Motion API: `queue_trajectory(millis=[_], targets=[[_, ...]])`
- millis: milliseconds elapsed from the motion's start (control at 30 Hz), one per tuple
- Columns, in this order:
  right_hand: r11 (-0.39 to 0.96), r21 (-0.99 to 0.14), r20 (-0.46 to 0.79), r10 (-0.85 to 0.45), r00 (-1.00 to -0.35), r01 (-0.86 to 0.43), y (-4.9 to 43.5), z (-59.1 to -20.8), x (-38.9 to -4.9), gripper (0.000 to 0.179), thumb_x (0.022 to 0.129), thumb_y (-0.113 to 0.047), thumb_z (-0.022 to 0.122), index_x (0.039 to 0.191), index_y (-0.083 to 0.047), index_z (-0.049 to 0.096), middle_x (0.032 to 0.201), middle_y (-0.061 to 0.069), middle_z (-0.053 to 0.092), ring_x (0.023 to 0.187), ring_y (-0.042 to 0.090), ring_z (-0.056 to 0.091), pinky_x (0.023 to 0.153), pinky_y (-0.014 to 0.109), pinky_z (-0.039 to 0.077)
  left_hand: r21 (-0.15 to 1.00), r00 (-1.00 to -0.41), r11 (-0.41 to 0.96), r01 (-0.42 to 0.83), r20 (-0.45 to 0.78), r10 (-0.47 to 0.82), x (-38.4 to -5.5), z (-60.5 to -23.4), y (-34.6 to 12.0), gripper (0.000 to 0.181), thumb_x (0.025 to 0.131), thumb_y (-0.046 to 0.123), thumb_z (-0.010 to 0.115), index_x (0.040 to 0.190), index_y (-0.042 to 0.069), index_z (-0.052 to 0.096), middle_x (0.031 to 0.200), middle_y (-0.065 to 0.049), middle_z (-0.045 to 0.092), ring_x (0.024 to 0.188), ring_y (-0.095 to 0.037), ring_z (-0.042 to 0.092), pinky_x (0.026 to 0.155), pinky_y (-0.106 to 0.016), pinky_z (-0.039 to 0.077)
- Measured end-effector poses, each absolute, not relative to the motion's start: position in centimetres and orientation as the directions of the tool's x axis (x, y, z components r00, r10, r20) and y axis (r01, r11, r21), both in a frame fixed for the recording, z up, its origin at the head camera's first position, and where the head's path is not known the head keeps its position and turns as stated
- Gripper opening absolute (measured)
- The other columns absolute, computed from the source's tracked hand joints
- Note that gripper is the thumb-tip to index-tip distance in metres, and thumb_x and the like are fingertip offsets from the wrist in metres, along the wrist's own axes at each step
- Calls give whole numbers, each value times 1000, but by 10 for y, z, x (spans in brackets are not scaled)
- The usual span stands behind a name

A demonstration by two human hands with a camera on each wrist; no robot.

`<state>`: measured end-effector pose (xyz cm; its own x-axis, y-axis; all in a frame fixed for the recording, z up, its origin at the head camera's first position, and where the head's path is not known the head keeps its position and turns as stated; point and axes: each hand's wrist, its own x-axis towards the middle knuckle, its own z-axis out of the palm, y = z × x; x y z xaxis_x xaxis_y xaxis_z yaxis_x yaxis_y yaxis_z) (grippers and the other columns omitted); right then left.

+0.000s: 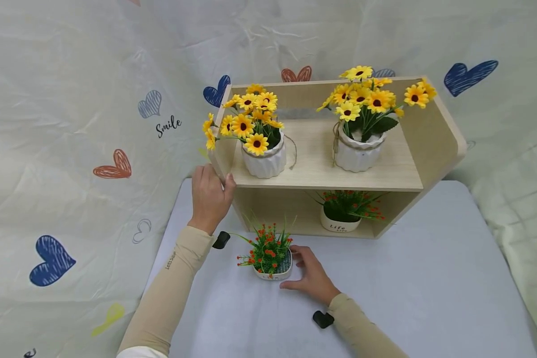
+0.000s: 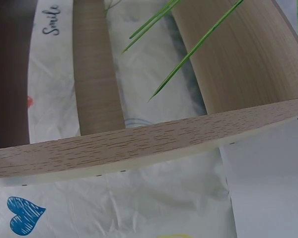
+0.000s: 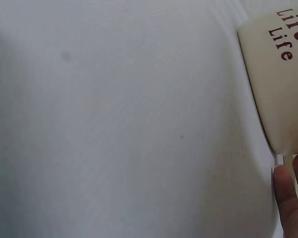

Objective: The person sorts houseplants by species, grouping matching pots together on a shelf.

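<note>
My left hand (image 1: 211, 196) grips the front edge of the left side panel of a light wooden shelf (image 1: 326, 188), thumb toward the inside. On the table, in front of the lower compartment, stands a white oval pot of red-flowered greenery (image 1: 268, 251). My right hand (image 1: 312, 276) is at that pot's right side, thumb and fingers spread apart. In the right wrist view, fingertips (image 3: 284, 181) lie close by the corner of the white pot (image 3: 283, 84) lettered "Life"; contact is unclear. The left wrist view shows the shelf panel's edge (image 2: 154, 141) and green blades, but not the left hand.
On the upper board stand two white pots of yellow flowers, one left (image 1: 265, 161) and one right (image 1: 358, 154). Another "Life" pot (image 1: 340, 221) with red-flowered greenery sits in the lower right compartment. A white cloth (image 1: 429, 278) covers the table; a heart-printed sheet (image 1: 71, 149) hangs behind.
</note>
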<state>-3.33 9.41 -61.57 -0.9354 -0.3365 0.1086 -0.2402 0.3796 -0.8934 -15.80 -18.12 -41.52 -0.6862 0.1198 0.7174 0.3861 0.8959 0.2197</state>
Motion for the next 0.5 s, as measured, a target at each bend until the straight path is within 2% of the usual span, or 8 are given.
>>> queue_trajectory(millis=[167,400,500], targets=[[380,-897,119,-287,-950,-227,86,-617,-35,98,65,-34,99,145,-13,47,137,3,58,119,17,59,94,29,55,219,-694,900,377,711,118,-158,-416,-181,37,103,29,43,81,1,53,83,-19,52,80,-38,46,75,-48,38],[380,-910,74,-238,-968,-163,80,-621,-38,93,66,-33,98,143,-16,48,133,1,60,115,13,57,93,25,53,224,-706,900,373,698,119,-158,-416,-180,37,103,29,43,81,1,53,86,-19,54,80,-38,47,75,-48,38],[376,-913,68,-240,-968,-157,80,-622,-38,93,67,-33,97,143,-15,47,134,2,60,116,14,58,95,27,53,224,-702,899,376,702,118,-158,-415,-180,37,103,29,43,81,1,53,85,-20,54,79,-38,46,74,-48,38]])
